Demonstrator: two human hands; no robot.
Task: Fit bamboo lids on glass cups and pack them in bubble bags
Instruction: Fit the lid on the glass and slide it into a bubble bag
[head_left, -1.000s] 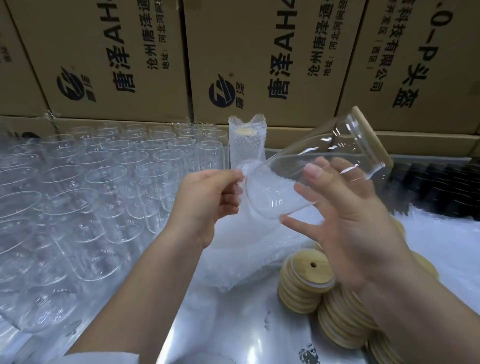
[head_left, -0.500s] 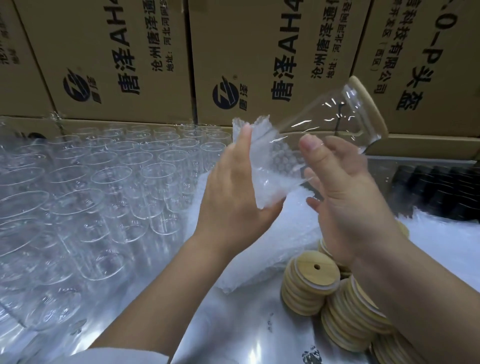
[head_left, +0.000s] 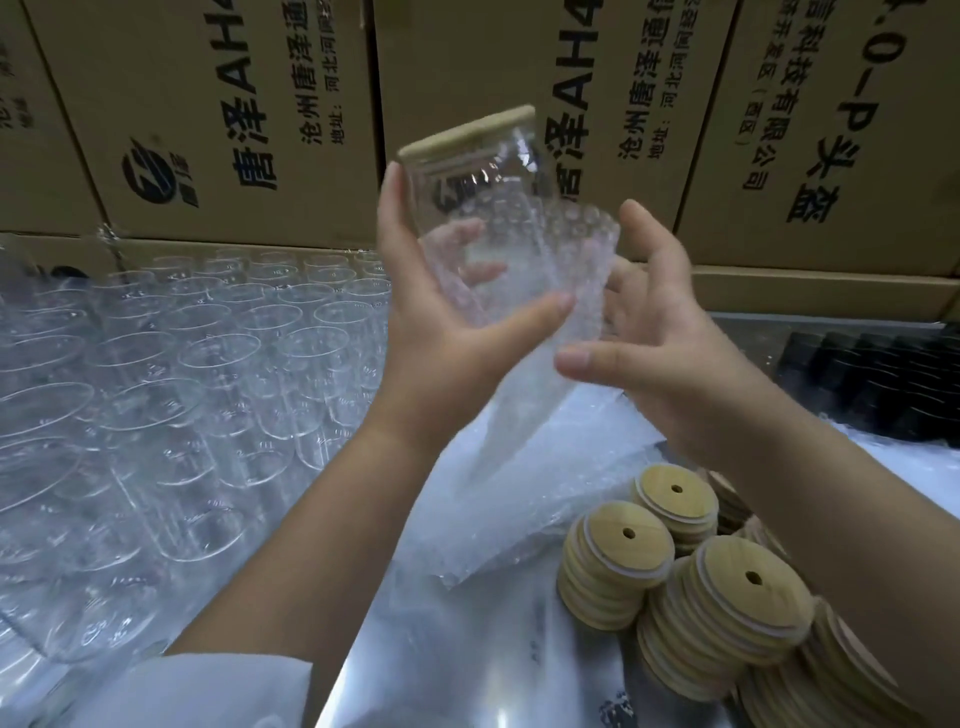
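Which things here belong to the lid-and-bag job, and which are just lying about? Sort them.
In the job: lidded glass cup in the left hand; bubble bag by the right hand; stacked bamboo lids; open glass cups; spare bubble bags.
Lying about: cardboard boxes; dark items at the far right, too unclear to name.

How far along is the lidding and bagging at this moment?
Done: a bamboo lid sits on the glass cup gripped by the left hand. In hand: the bubble bag covers the cup's lower part, the right hand at its side. Left: rows of unlidded glass cups and stacked bamboo lids.
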